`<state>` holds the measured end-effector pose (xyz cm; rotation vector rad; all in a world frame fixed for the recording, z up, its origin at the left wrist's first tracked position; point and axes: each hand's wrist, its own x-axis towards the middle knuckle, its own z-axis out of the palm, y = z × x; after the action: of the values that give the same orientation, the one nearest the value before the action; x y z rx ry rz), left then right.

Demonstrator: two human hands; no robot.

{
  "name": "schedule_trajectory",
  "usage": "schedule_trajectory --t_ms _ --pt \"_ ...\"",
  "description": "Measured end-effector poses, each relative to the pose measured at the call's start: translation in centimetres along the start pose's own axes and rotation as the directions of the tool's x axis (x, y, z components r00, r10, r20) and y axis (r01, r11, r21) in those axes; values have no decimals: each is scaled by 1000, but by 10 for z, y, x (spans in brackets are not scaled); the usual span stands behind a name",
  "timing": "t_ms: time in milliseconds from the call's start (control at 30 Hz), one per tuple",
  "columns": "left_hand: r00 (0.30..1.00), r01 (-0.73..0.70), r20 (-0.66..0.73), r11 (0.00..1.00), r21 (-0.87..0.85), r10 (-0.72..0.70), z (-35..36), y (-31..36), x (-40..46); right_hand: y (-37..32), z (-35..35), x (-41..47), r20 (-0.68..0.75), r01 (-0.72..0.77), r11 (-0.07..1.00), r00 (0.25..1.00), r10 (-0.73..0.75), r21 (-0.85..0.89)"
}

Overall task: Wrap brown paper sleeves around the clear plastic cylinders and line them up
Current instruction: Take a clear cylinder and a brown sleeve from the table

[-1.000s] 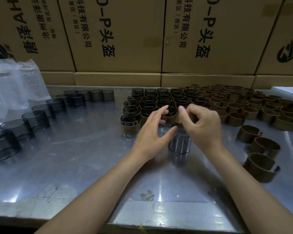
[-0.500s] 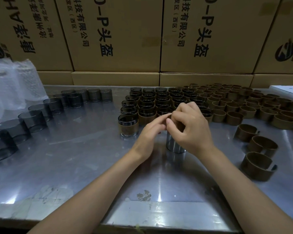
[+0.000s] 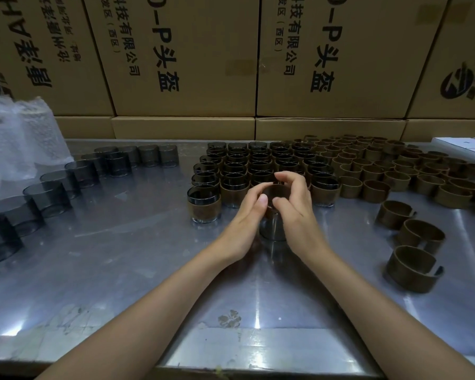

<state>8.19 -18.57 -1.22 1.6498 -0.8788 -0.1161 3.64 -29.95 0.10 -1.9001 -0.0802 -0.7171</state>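
A clear plastic cylinder (image 3: 272, 229) stands on the steel table at the centre, with a brown paper sleeve (image 3: 279, 190) around its top. My left hand (image 3: 244, 218) and my right hand (image 3: 294, 207) hold that sleeve from either side, fingers curled round its rim. Just behind them stand rows of sleeved cylinders (image 3: 258, 165), and one sleeved cylinder (image 3: 203, 204) stands alone at the block's front left. Bare clear cylinders (image 3: 52, 193) curve along the left. Loose brown sleeves (image 3: 381, 165) crowd the back right.
Three more open sleeves (image 3: 414, 242) lie near the right edge. Bubble-wrap bags (image 3: 14, 138) sit at the far left. Cardboard boxes (image 3: 187, 56) wall off the back of the table. A white sheet (image 3: 466, 148) lies at the back right.
Both hands came together over the cylinder, and the brown sleeve now sits around its top. The cylinder stays in the same spot on the table.
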Motion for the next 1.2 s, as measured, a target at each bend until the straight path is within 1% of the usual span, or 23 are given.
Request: schedule_trajectory --t_ms 67,133,233,300,400,467,533,633,700,767,800,867,900,933,967,1067,1100,1200 --pt "1000 8 -12 1000 5 -8 0 0 0 2 0 1 9 -76 990 997 76 117" --pt "999 11 -30 1000 -20 -11 -1 1 0 2 0 3 10 -156 970 988 157 187" --pt "999 27 -44 999 -31 -29 -3 0 1 3 -2 5 57 -248 935 969 241 255" --pt "997 57 -55 998 -29 -59 -4 -1 3 5 -2 6 109 -316 913 948 297 259" --pt "988 136 -54 986 -99 -142 -7 -4 4 7 -2 9 187 -380 903 920 345 200" --pt "973 228 -2 965 -131 -230 -10 -7 6 10 -4 10 215 -392 911 907 361 127" --pt "969 243 49 968 -63 -241 -14 -11 5 13 -7 11 240 -397 917 894 379 30" --pt "974 208 75 976 63 -212 -15 -12 4 17 -9 10 270 -376 922 882 387 -92" --pt "972 206 76 966 157 -220 -14 -13 3 18 -10 10 286 -365 926 881 377 -96" --pt "974 189 95 967 171 -207 -14 -14 1 17 -11 8 314 -355 934 882 352 -52" --pt "972 185 119 971 151 -203 -15 -14 -2 16 -11 7 324 -350 937 884 337 -18" --pt "977 174 109 979 104 -185 -11 -12 2 14 -9 6 330 -341 938 893 305 56" --pt "977 196 72 980 45 -199 -10 -12 6 14 -7 7 319 -344 934 900 298 96" --pt "975 221 33 974 -53 -220 -11 -12 7 13 -4 7 309 -353 924 904 296 146" --pt "973 229 31 964 -136 -227 -12 -13 6 12 -1 7 302 -367 907 906 298 206" --pt "979 202 83 948 -248 -186 -11 -7 8 10 5 7 286 -393 838 911 298 379" --pt "977 208 107 928 -308 -184 -11 -5 7 9 6 7 277 -391 821 915 294 417" --pt "977 212 125 874 -437 -174 -11 1 4 8 5 7 267 -393 799 916 298 456"
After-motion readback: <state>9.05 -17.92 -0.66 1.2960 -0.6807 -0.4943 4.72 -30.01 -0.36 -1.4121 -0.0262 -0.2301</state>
